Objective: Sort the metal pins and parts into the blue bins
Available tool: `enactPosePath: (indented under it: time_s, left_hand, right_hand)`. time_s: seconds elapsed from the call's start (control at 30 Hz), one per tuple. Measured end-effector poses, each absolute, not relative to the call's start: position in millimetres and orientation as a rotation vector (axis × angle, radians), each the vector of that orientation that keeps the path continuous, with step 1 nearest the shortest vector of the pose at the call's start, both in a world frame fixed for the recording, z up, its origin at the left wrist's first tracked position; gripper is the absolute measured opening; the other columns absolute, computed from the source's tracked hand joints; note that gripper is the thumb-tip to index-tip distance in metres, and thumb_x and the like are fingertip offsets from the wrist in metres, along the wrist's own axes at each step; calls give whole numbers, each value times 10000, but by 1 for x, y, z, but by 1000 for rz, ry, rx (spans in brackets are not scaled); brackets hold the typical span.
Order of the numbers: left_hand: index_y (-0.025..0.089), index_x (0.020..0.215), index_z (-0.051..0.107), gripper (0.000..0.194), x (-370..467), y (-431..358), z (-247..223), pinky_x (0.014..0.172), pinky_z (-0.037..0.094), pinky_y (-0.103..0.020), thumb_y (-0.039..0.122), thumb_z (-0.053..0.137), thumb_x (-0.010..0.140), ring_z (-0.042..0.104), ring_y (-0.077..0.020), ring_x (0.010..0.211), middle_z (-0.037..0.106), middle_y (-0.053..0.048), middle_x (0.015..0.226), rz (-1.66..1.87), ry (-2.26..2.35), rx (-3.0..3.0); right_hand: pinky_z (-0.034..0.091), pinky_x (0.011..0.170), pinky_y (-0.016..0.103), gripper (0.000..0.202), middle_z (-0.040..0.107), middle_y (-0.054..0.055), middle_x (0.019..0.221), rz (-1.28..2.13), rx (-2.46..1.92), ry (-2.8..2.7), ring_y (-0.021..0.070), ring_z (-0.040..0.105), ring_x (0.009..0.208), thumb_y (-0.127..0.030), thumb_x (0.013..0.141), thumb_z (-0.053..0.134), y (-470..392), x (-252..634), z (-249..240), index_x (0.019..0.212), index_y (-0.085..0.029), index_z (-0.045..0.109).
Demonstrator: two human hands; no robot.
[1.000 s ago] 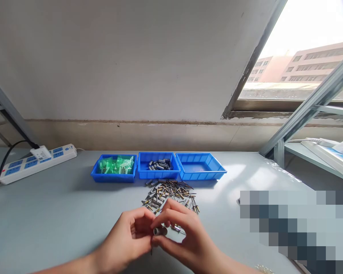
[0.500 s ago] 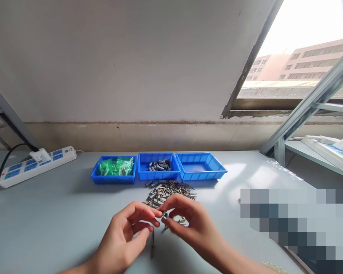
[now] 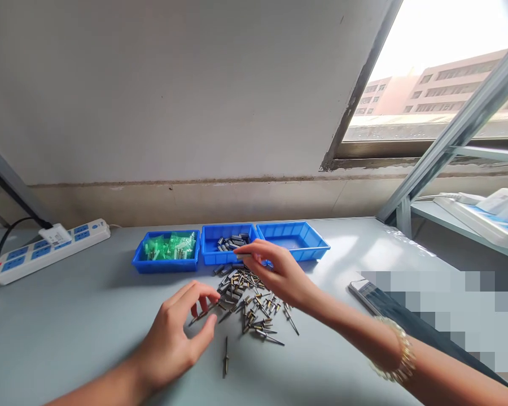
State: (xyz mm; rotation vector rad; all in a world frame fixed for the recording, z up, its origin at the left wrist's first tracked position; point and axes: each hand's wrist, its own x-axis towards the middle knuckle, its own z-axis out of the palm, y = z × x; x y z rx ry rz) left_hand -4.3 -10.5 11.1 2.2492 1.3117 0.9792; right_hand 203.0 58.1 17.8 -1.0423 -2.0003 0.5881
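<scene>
My right hand point(image 3: 275, 268) pinches a small metal tube point(image 3: 242, 254) at the front edge of the middle blue bin point(image 3: 209, 259), which has several similar metal tubes point(image 3: 228, 242) in it. Beside the pile, my left hand point(image 3: 186, 327) is open, thumb and fingers apart. A blind rivet point(image 3: 198, 319) shows just past its fingers; whether they touch cannot be made out. The loose pile mixes blind rivets point(image 3: 260, 324) with metal tubes point(image 3: 232, 293), partly covered by my right hand. One more blind rivet point(image 3: 226, 358) lies by itself closer to me.
On the left, a blue bin point(image 3: 165, 266) contains green plastic packets point(image 3: 182, 245). The right-hand blue bin point(image 3: 294, 228) sits partly behind my right hand. A power strip point(image 3: 51, 254) lies far left, and a phone point(image 3: 364, 293) rests on the right near a blurred-out area.
My right hand has moved up and away from me with the metal tube, from beside my left fingers to the middle bin. My left hand has drawn slightly left and apart from it.
</scene>
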Motion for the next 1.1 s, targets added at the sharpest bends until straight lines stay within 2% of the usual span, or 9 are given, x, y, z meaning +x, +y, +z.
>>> enactPosePath:
  time_s: [0.07, 0.13, 0.27, 0.37, 0.57, 0.8, 0.9, 1.0, 1.1]
  left_hand:
    - [205, 906, 590, 156, -7, -1, 6, 670, 540, -306, 125, 515, 795, 614, -177, 693, 662, -23, 800, 952, 1344, 2340]
    - [185, 974, 596, 191, -10, 8, 1, 730, 554, -335, 121, 505, 818, 646, -203, 804, 692, -63, 918, 895, 1336, 2418]
    - [179, 1135, 597, 295, -17, 23, -4, 952, 491, -420, 134, 463, 877, 593, -241, 1117, 664, -103, 1200, 816, 1224, 2521]
    - [196, 1208, 583, 347, -20, 28, -6, 997, 465, -415, 133, 456, 892, 572, -231, 1167, 644, -87, 1257, 758, 1135, 2588]
    - [187, 1045, 649, 258, -20, 28, -12, 838, 528, -357, 118, 452, 894, 645, -217, 929, 714, -81, 984, 839, 1202, 2590]
    - [197, 849, 662, 150, -20, 27, -15, 707, 521, -308, 117, 535, 844, 653, -204, 768, 707, -40, 823, 963, 1346, 2497]
    - [189, 863, 626, 106, -13, 16, -11, 675, 515, -268, 113, 556, 840, 643, -172, 724, 676, -22, 787, 1052, 1349, 2434]
    - [191, 848, 594, 89, -4, -1, -8, 658, 504, -233, 105, 599, 826, 627, -143, 686, 644, 1, 756, 1154, 1251, 2355]
    - [195, 815, 583, 98, 5, -21, -6, 658, 498, -218, 104, 617, 827, 626, -134, 694, 633, 7, 753, 1166, 1051, 2307]
  right_hand:
    - [490, 698, 328, 196, 655, 47, 779, 288, -1065, -2070, 175, 577, 747, -170, 863, 507, 78, 202, 21, 956, -185, 679]
    - [482, 771, 385, 197, 675, 83, 860, 211, -1090, -2075, 217, 579, 843, -129, 820, 563, 91, 200, 21, 983, -165, 668]
    - [461, 854, 428, 210, 682, 87, 945, 196, -1072, -2097, 224, 589, 898, -99, 817, 559, 82, 199, 16, 984, -186, 651]
    - [447, 898, 436, 202, 683, 52, 906, 245, -1011, -2099, 194, 600, 842, -103, 847, 509, 54, 202, 10, 964, -210, 634]
    - [497, 683, 325, 167, 666, 46, 823, 551, -1013, -1952, 192, 598, 785, -176, 863, 488, 16, 210, 1, 883, -220, 647]
    - [478, 674, 309, 176, 661, 37, 796, 790, -1071, -1883, 172, 580, 743, -256, 864, 487, 8, 209, 0, 855, -209, 657]
    - [484, 640, 295, 182, 672, 43, 803, 1009, -1142, -1809, 164, 593, 703, -312, 843, 527, 5, 206, -1, 906, -192, 649]
    - [486, 612, 278, 241, 677, 39, 754, 1297, -1151, -1702, 159, 615, 671, -350, 799, 588, -1, 200, -5, 947, -169, 648]
    - [478, 619, 273, 238, 668, 35, 701, 1439, -1089, -1673, 160, 620, 673, -352, 756, 639, -8, 194, -11, 877, -149, 666]
